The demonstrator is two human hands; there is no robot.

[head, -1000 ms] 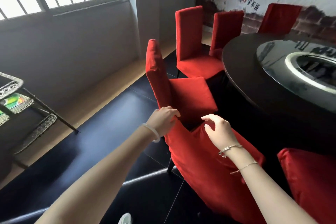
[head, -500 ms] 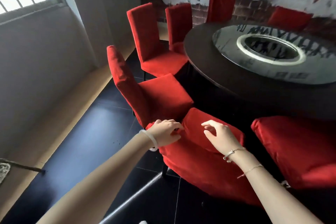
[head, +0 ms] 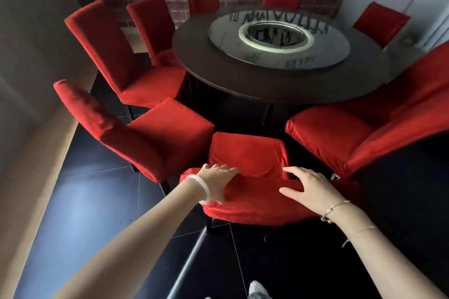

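Left hand (head: 215, 183) and right hand (head: 312, 189) lie open, flat on the chair (head: 245, 150) back. The chair stands on the floor (head: 97, 201), just short of the table (head: 243, 90); pushing it in and smoothing its rumpled cover seem left.

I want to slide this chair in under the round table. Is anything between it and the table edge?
Nothing visible stands between the chair and the table, though the gap is dark. The neighbours flank it closely: the left chair has its seat corner almost against it, and the right chair sits a little apart.
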